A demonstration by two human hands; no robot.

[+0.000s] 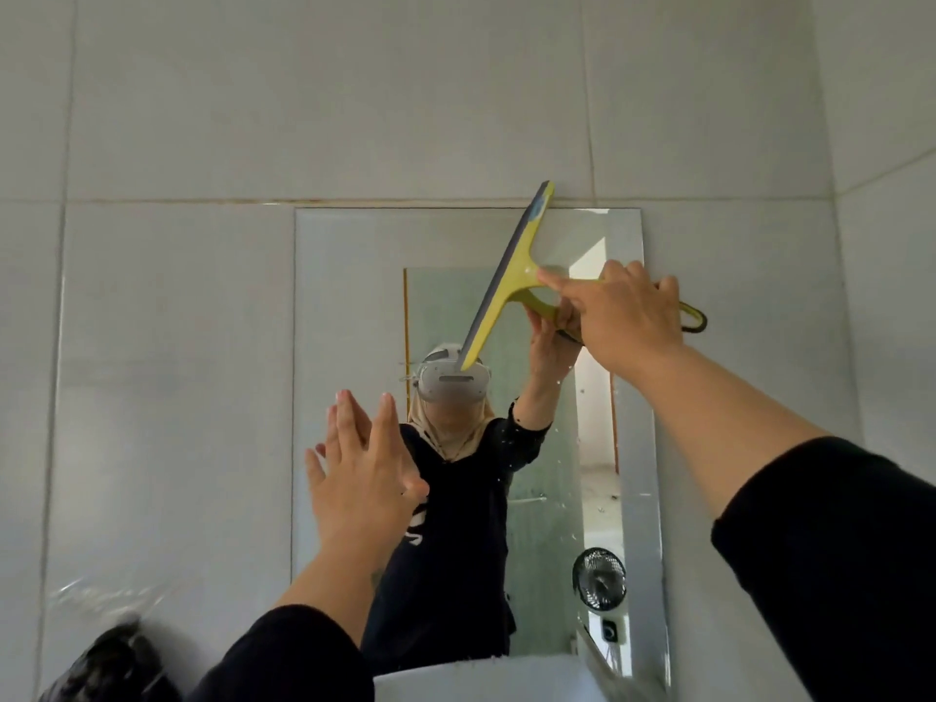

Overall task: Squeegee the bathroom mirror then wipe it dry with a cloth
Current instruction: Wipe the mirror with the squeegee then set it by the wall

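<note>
A tall rectangular mirror [349, 306] hangs on the pale tiled wall. My right hand [623, 316] grips the handle of a yellow-green squeegee [511, 276], index finger stretched along the handle. Its grey blade lies tilted against the glass, its top end poking just above the mirror's upper edge. My left hand [362, 473] is flat against the mirror's left side, fingers apart, holding nothing. Water droplets speckle the glass right of centre. No cloth is in sight.
A white basin rim [476, 676] shows at the bottom centre. A dark object wrapped in clear plastic [109, 661] sits at the lower left. The mirror reflects a person with a headset, a small black fan and a doorway.
</note>
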